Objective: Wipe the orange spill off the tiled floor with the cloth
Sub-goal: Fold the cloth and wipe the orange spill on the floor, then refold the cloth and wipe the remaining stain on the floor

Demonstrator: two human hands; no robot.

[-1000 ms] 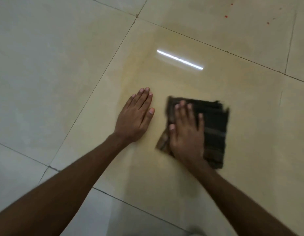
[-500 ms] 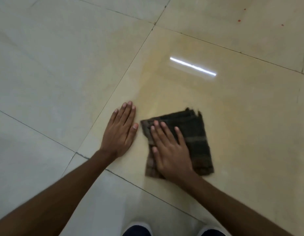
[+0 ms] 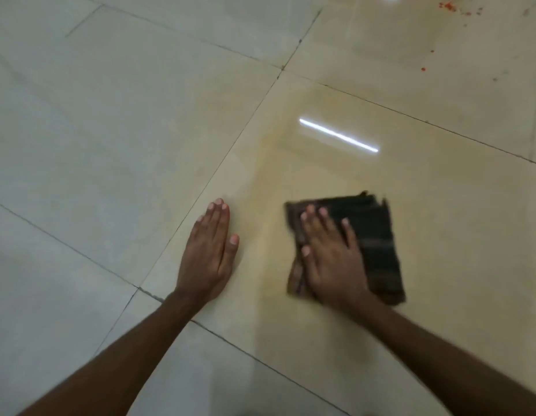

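Note:
A dark folded cloth (image 3: 377, 244) lies flat on the glossy cream tile. My right hand (image 3: 329, 256) presses on its left half with straight, spread fingers. My left hand (image 3: 209, 250) rests flat on the bare tile to the left of the cloth, fingers together, a hand's width away from it. A faint yellowish wet film (image 3: 269, 163) tints the tile ahead of both hands. Small orange-red specks (image 3: 446, 7) dot the tile at the far upper right, well away from the cloth.
Grout lines (image 3: 254, 115) cross the floor diagonally between large tiles. A bright strip of lamp reflection (image 3: 338, 135) lies on the tile just beyond the cloth. Paler grey-white tiles (image 3: 95, 130) spread to the left.
My right hand has slid the cloth to the right, away from my left hand. The view has tilted up, so more of the orange specks show at the top.

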